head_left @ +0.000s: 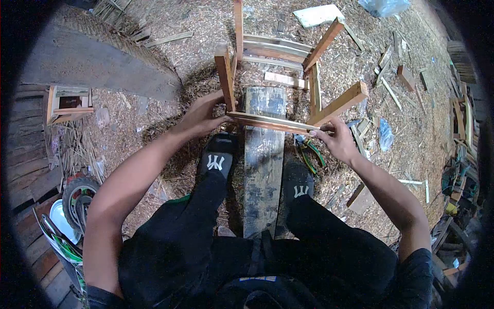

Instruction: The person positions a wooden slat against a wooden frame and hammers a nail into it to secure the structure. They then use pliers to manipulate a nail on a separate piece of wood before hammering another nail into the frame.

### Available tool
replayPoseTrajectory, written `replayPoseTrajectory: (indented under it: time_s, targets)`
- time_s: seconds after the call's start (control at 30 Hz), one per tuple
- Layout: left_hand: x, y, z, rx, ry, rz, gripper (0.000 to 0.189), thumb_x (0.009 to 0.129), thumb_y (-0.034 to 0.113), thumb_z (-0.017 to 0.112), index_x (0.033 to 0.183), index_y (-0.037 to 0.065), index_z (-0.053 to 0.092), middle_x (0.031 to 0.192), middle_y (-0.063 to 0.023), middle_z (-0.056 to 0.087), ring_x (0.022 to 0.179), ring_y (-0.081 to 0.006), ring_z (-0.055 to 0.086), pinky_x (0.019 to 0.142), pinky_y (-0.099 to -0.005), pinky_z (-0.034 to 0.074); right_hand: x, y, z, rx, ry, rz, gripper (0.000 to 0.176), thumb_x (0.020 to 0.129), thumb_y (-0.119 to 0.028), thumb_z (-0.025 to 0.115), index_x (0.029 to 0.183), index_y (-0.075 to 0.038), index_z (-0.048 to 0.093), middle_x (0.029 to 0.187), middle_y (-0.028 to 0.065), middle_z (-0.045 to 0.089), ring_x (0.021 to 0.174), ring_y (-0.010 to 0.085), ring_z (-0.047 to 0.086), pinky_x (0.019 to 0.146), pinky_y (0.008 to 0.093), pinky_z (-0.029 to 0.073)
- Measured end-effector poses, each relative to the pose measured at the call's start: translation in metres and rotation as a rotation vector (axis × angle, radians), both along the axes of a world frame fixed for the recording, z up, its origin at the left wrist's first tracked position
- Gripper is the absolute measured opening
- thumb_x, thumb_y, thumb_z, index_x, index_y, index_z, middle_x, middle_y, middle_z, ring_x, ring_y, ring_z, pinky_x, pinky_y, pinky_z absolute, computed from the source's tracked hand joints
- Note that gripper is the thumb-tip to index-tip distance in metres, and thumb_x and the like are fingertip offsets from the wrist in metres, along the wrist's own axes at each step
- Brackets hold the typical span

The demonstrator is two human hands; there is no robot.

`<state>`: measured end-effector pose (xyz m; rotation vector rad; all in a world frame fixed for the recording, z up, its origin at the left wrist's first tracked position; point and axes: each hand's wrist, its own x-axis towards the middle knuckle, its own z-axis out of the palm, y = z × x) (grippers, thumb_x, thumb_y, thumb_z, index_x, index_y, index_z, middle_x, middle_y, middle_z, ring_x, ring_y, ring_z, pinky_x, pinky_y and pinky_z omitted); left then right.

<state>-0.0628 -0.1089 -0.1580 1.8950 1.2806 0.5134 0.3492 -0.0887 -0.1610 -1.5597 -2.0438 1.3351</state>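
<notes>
Currently, the left hand (203,116) and right hand (337,140) grip opposite ends of the near rail of a wooden stool frame (272,122), legs upward, above a narrow plank (264,175). Green-handled pliers (310,153) lie beside the plank, on ground littered with wood shavings (170,177).

Person wearing black top (418,278), short sleeves ending above elbows, dark trousers (175,242), thin green trim (178,199) showing along one leg, dark footwear (217,154) bearing white letter-like logos (215,162), strap (266,252) hanging at waist
</notes>
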Motion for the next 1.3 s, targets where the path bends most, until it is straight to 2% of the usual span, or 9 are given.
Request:
replayPoseTrajectory:
  time_s: [0.17, 0.4, 0.6, 0.77, 0.83, 0.9, 1.0, 1.07, 1.3]
  targets:
    - [0.001, -0.001, 0.0, 0.019, -0.151, -0.027, 0.06, 0.086, 0.006, 0.077, 0.14, 0.004, 0.051, 0.135, -0.0169, 0.061, 0.128, -0.0267, 0.057, 0.11, -0.0396, 0.046, 0.001, 0.001, 0.008, -0.046, -0.02, 0.016, 0.037, 0.091, -0.02, 0.075, 0.119, 0.002, 0.064, 0.11, 0.0166, 0.063, 0.103, 0.0255, 0.065, 0.085, 0.0383, 0.056]
    - [0.005, 0.004, 0.016, -0.07, -0.071, -0.051, 0.06, 0.087, 0.006, 0.076, 0.141, 0.004, 0.05, 0.134, -0.0149, 0.061, 0.125, -0.0263, 0.059, 0.113, -0.0393, 0.046, -0.001, 0.003, 0.024, -0.116, -0.034, 0.008, 0.036, 0.092, -0.018, 0.073, 0.122, 0.0, 0.066, 0.112, 0.0173, 0.066, 0.099, 0.0215, 0.064, 0.081, 0.0339, 0.053]
    - [-0.013, 0.009, -0.013, 0.116, -0.277, -0.158, 0.063, 0.083, 0.006, 0.078, 0.139, 0.005, 0.051, 0.137, -0.0156, 0.059, 0.132, -0.0279, 0.054, 0.116, -0.0421, 0.041, 0.0, 0.003, 0.02, -0.066, -0.074, 0.015, 0.035, 0.092, -0.019, 0.073, 0.12, 0.001, 0.067, 0.112, 0.0186, 0.07, 0.101, 0.0242, 0.067, 0.086, 0.0375, 0.054]
    - [-0.007, 0.015, 0.004, 0.236, -0.129, -0.312, 0.062, 0.085, 0.001, 0.071, 0.143, 0.003, 0.047, 0.145, -0.0184, 0.051, 0.137, -0.0357, 0.047, 0.117, -0.0428, 0.038, 0.006, -0.006, 0.0, -0.053, 0.048, -0.077, 0.038, 0.092, -0.02, 0.073, 0.12, 0.005, 0.066, 0.117, 0.0183, 0.069, 0.103, 0.0249, 0.067, 0.087, 0.0384, 0.054]
    - [-0.019, 0.016, -0.001, 0.128, -0.063, -0.3, 0.065, 0.084, -0.002, 0.068, 0.145, 0.007, 0.046, 0.153, -0.0159, 0.043, 0.143, -0.0333, 0.04, 0.12, -0.0445, 0.032, -0.003, -0.011, 0.009, -0.04, 0.02, -0.101, 0.04, 0.093, -0.021, 0.073, 0.121, 0.005, 0.065, 0.117, 0.0178, 0.069, 0.104, 0.0247, 0.067, 0.087, 0.0381, 0.054]
    - [-0.03, 0.017, -0.013, 0.019, 0.002, -0.287, 0.069, 0.083, -0.005, 0.066, 0.147, 0.01, 0.046, 0.16, -0.0134, 0.035, 0.149, -0.0309, 0.032, 0.123, -0.0462, 0.026, -0.016, -0.014, 0.023, -0.283, 0.325, -0.375, 0.04, 0.094, -0.023, 0.073, 0.122, 0.003, 0.063, 0.116, 0.018, 0.069, 0.106, 0.0244, 0.067, 0.088, 0.0376, 0.054]
    - [-0.032, 0.018, -0.02, 0.022, 0.013, -0.223, 0.065, 0.084, -0.004, 0.061, 0.146, 0.009, 0.048, 0.16, -0.0148, 0.036, 0.15, -0.0309, 0.031, 0.123, -0.0453, 0.024, -0.016, -0.008, -0.005, -0.132, 0.282, -0.315, 0.04, 0.093, -0.027, 0.074, 0.116, 0.003, 0.063, 0.109, 0.0175, 0.069, 0.095, 0.0221, 0.067, 0.084, 0.0366, 0.055]
    - [-0.025, 0.019, -0.012, 0.136, 0.054, -0.17, 0.053, 0.088, 0.004, 0.065, 0.139, 0.001, 0.05, 0.143, -0.0205, 0.052, 0.138, -0.0363, 0.046, 0.117, -0.042, 0.036, -0.027, -0.007, -0.004, -0.021, 0.249, -0.284, 0.045, 0.093, -0.031, 0.075, 0.115, 0.006, 0.062, 0.098, 0.0136, 0.069, 0.085, 0.0198, 0.066, 0.081, 0.036, 0.054]
    - [-0.018, 0.026, -0.007, -0.001, 0.028, 0.111, 0.046, 0.098, 0.027, 0.064, 0.137, 0.005, 0.055, 0.141, -0.0194, 0.055, 0.131, -0.0333, 0.054, 0.11, -0.0411, 0.042, -0.007, 0.01, -0.02, -0.121, 0.22, -0.384, 0.042, 0.095, -0.019, 0.064, 0.127, 0.007, 0.059, 0.108, 0.0181, 0.069, 0.096, 0.0218, 0.065, 0.085, 0.0358, 0.053]
